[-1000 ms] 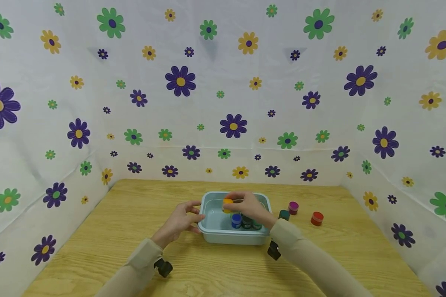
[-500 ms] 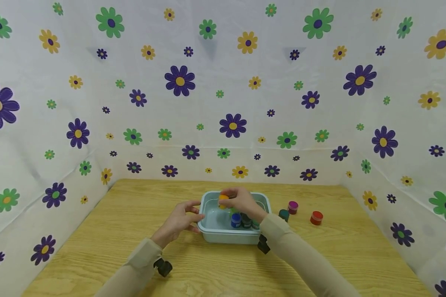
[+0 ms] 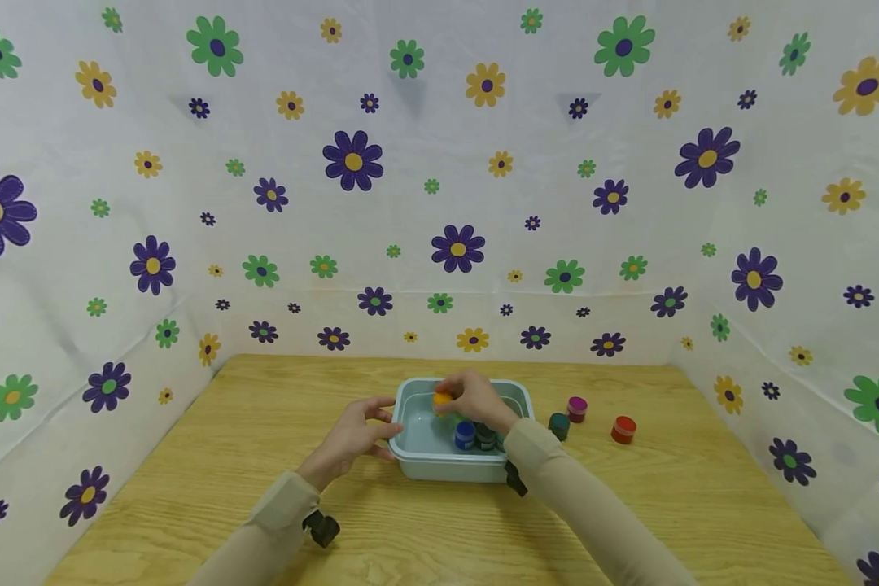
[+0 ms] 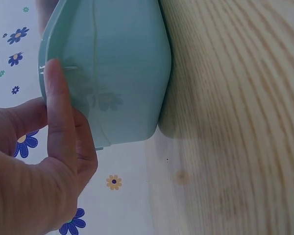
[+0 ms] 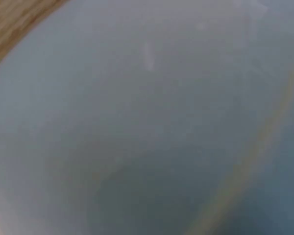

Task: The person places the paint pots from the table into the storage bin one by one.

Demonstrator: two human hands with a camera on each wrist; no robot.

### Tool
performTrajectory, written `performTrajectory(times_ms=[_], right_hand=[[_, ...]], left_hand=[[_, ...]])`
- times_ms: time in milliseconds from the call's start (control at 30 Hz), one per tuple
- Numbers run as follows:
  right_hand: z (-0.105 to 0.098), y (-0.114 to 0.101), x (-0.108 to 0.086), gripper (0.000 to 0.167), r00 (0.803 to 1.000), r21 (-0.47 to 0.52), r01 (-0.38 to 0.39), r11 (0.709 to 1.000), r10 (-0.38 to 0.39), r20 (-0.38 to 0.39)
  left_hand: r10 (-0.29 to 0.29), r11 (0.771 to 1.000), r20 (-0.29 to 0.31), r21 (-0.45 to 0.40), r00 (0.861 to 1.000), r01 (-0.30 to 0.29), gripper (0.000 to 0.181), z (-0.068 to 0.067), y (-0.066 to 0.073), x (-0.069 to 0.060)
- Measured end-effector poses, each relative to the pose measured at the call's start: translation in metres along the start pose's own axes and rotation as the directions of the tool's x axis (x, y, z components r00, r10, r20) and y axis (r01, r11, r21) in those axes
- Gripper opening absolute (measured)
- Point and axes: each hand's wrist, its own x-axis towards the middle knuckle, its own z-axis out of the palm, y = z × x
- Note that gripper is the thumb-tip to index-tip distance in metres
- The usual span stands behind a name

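A pale blue plastic tub [image 3: 456, 470] stands on the table, several small paint jars in its right half. My left hand [image 3: 354, 437] holds the tub's left end, thumb at the rim; the left wrist view shows fingers [image 4: 60, 117] against the outer wall. Inside the tub, my right hand [image 3: 476, 400] pinches an orange-lidded paint jar [image 3: 443, 400] low over the bare left part. Beneath that hand are a blue jar [image 3: 465, 435] and a dark jar [image 3: 486, 437]; others are partly hidden. The right wrist view has only the blurred tub wall [image 5: 137, 98].
Right of the tub on the wooden table [image 3: 381, 537] stand a dark teal jar [image 3: 559, 426], a magenta jar [image 3: 576, 409] and a red jar [image 3: 624, 430]. A white flower-printed sheet [image 3: 410, 212] hangs around the table's back and sides.
My right hand has moved a little left with the orange-lidded paint jar, then lowered it slightly inside the tub. My left hand has stayed at the tub's left end.
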Motion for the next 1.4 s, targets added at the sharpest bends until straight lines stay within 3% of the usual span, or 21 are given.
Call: performTrajectory(times_ms=[733, 1400], right_hand=[[0.0018, 0.0036, 0.0067, 0.033, 0.995, -0.129, 0.016, 0.991, -0.002, 0.104], [0.0035, 0.0062, 0.0048, 0.032, 0.996, -0.168, 0.032, 0.985, -0.017, 0.090]], left_hand=[[0.001, 1.000, 0.012, 0.007, 1.000, -0.002, 0.054, -0.0005, 0.0000, 0.0002], [0.013, 1.000, 0.014, 0.006, 1.000, -0.014, 0.053, 0.0002, -0.0004, -0.0008]])
